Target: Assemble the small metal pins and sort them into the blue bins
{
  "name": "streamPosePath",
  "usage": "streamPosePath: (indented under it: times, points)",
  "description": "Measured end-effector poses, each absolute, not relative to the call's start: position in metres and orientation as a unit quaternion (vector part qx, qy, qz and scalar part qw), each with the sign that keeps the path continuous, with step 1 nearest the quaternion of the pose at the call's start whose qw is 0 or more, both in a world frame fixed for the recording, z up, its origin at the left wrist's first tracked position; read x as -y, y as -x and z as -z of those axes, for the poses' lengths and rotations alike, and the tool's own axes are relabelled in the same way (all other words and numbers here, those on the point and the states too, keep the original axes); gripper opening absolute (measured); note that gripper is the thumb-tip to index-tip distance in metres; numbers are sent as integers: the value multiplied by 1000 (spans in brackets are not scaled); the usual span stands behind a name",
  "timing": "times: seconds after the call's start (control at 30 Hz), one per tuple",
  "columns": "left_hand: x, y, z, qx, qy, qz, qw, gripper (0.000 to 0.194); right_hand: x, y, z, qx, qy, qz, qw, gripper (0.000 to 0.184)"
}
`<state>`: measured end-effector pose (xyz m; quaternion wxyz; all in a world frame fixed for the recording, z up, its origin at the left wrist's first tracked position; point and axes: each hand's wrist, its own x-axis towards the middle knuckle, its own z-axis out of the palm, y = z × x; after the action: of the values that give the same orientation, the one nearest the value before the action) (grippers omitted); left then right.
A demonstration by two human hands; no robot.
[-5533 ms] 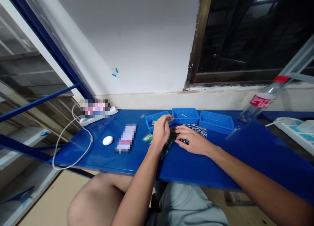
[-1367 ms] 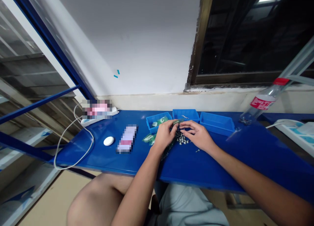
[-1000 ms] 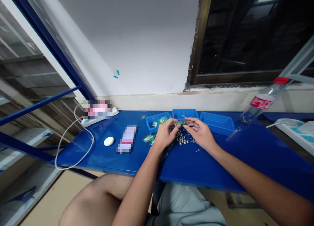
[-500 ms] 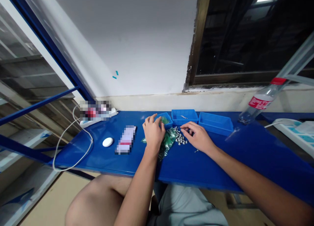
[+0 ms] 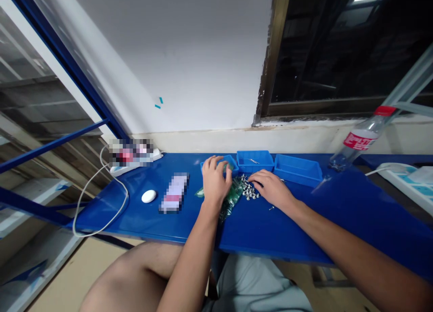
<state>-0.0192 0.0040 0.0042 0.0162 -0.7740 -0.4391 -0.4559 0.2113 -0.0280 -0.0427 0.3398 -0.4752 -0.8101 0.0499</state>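
Note:
My left hand is curled over the rim of a shallow blue plastic bin, with its fingers apart and hiding most of the bin. Green pieces show inside, under my fingers. My right hand lies flat beside a loose pile of small silver metal studs, with its fingertips touching the pile's edge. Between my hands lies a green circuit-board strip in clear plastic. A small green packet pokes out past my left hand.
Two more blue bins stand along the blue bench by the wall, the middle one holding a thin metal pin. Left are a white oval object, a blurred box and a power strip. A plastic bottle leans right.
My left hand has moved left from the silver pile to the bin. The small green piece held between my hands earlier is gone from there. My right hand has dropped flat beside the pile.

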Motion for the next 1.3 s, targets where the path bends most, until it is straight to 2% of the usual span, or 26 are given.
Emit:
streamPosePath:
  times: [0.13, 0.27, 0.37, 0.5, 0.63, 0.83, 0.93, 1.07, 1.3]
  points:
    - [3, 12, -9, 333, 834, 434, -76, 24, 31, -209, 37, 794, 493, -43, 353, 24]
    - [6, 4, -3, 294, 871, 373, -124, 28, 37, -204, 30, 753, 478, -89, 443, 15]
    - [4, 2, 1, 297, 879, 349, -136, 29, 39, -199, 30, 670, 465, -196, 544, 9]
    - [1, 3, 3, 303, 874, 344, -160, 25, 40, -194, 32, 569, 423, -337, 620, 25]
    - [-2, 3, 5, 291, 876, 345, -171, 26, 40, -194, 33, 578, 423, -336, 612, 27]
    - [-1, 3, 7, 290, 880, 333, -174, 29, 46, -195, 24, 679, 479, -155, 534, 11]
    - [2, 3, 5, 286, 877, 338, -188, 38, 49, -195, 19, 701, 485, -118, 510, 7]
    - [7, 3, 1, 279, 870, 343, -218, 53, 51, -193, 14, 727, 472, -96, 488, 15]
    - [11, 1, -8, 322, 864, 322, -214, 36, 54, -190, 12, 694, 479, -94, 530, 17]
